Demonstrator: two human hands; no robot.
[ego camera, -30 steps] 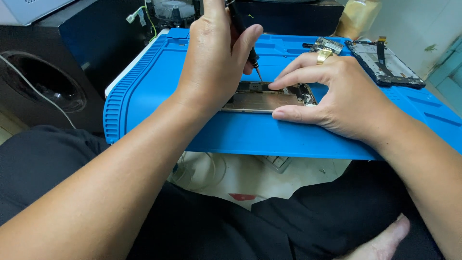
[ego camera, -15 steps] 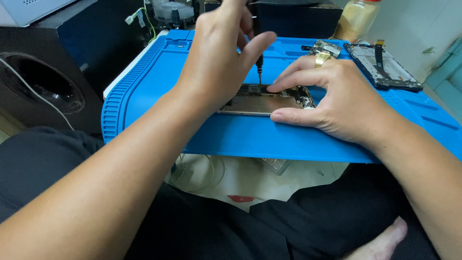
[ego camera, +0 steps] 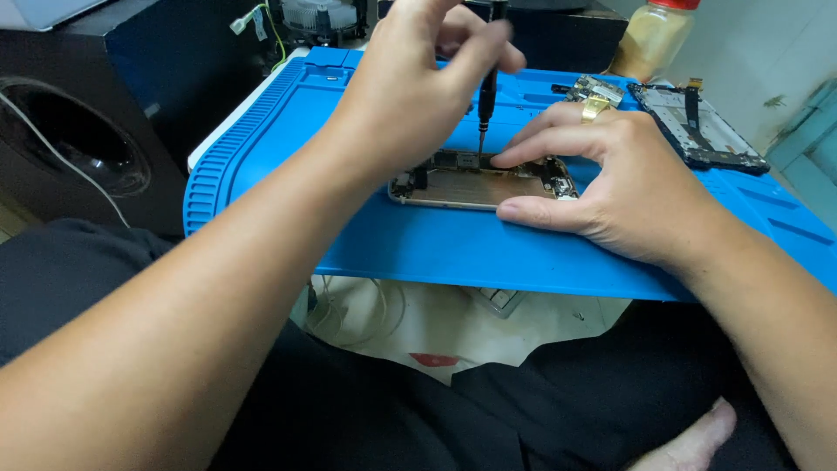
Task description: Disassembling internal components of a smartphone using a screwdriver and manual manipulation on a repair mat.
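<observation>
Left grip point(ego camera: 410, 96) pinching screwdriver point(ego camera: 488, 87), right grip point(ego camera: 610, 174) steadying opened phone point(ego camera: 471, 183)

Detached black phone screen point(ego camera: 697, 126) lies far right.

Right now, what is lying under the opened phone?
The opened phone lies flat on the blue mat. The right hand covers its right end, so what lies under there cannot be seen.
</observation>
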